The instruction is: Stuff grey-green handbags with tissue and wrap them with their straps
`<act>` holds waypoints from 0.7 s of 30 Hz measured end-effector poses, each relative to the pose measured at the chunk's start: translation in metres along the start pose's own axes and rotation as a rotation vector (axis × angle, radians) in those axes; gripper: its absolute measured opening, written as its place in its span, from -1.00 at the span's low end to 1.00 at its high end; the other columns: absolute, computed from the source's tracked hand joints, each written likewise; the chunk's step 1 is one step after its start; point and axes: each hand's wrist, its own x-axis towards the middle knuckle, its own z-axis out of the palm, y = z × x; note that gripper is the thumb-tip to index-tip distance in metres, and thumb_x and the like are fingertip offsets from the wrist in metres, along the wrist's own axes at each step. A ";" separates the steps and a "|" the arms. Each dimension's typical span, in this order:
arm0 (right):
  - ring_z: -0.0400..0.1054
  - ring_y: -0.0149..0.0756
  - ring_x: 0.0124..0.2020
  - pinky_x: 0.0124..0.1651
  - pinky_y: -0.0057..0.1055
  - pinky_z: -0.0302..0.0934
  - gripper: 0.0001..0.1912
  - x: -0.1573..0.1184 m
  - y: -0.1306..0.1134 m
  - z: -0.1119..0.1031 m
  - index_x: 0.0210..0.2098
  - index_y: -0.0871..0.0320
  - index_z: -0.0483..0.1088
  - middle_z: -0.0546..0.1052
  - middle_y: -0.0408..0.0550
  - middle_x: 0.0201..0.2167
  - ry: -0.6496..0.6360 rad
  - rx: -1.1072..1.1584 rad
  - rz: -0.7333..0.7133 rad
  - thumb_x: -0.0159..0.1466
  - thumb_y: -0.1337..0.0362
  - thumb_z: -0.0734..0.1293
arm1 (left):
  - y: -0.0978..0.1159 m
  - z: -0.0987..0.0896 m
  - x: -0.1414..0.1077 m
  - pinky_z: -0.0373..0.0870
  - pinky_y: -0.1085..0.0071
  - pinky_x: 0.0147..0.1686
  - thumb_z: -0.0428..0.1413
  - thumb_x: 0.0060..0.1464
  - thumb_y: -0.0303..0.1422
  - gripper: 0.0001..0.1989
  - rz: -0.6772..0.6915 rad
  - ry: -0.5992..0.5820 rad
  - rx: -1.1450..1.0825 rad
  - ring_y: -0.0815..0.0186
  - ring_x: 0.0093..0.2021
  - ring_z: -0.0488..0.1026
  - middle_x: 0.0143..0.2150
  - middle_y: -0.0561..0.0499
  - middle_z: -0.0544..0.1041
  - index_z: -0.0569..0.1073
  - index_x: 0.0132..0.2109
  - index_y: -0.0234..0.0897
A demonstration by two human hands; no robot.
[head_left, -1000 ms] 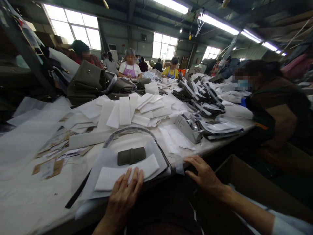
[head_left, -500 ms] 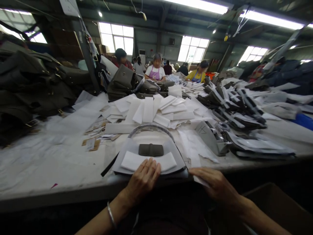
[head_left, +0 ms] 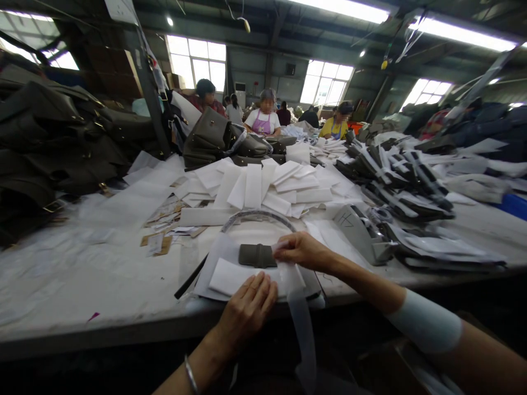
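On the table before me lies a handbag with its wrapped round handle pointing away. A translucent sheet covers the bag's face, leaving a dark grey tab showing. Across the lower part rests a white foam pad. My left hand lies on this pad, fingers stretched out flat. Beside the tab, my right hand pinches the upper end of a translucent strip. The strip hangs over the bag's right half and down past the table edge. A dark strap sticks out at the left.
Behind the bag is a heap of white foam pieces. A grey tape dispenser and stacked dark bag parts stand to the right. Small cards lie left; dark bags pile up beyond. Co-workers are across the table.
My right hand has moved up and left from beyond the bag's lower right corner onto the bag, bringing the translucent strip. My left hand stays on the foam pad.
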 end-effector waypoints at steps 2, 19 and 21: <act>0.25 -0.40 -0.49 -0.40 -0.50 0.05 -0.74 0.029 0.023 -0.011 -0.50 0.18 0.52 0.44 -0.20 -0.59 0.098 -0.250 -0.070 0.19 0.13 0.39 | 0.000 0.001 -0.002 0.36 0.26 0.18 -0.15 0.31 -0.51 -0.64 0.002 0.006 0.010 0.20 0.17 0.42 0.09 -0.15 0.52 0.41 0.14 -0.38; 0.44 -0.12 -0.16 -0.09 -0.36 0.14 -0.91 0.105 0.086 -0.029 -0.33 0.08 0.59 0.61 0.02 -0.24 0.081 -0.705 -0.074 0.24 0.31 0.39 | -0.002 -0.007 0.003 0.43 0.23 0.11 -0.17 0.32 -0.54 -0.57 -0.033 0.071 -0.012 0.12 0.16 0.44 0.07 -0.18 0.54 0.33 0.26 -0.35; 0.44 -0.09 -0.18 -0.11 -0.35 0.14 -0.95 0.107 0.087 -0.029 -0.39 0.11 0.58 0.61 0.03 -0.27 0.066 -0.717 -0.072 0.18 0.36 0.43 | -0.003 -0.010 0.005 0.44 0.24 0.09 -0.17 0.32 -0.53 -0.56 -0.033 0.055 -0.014 0.13 0.15 0.45 0.06 -0.16 0.55 0.34 0.26 -0.32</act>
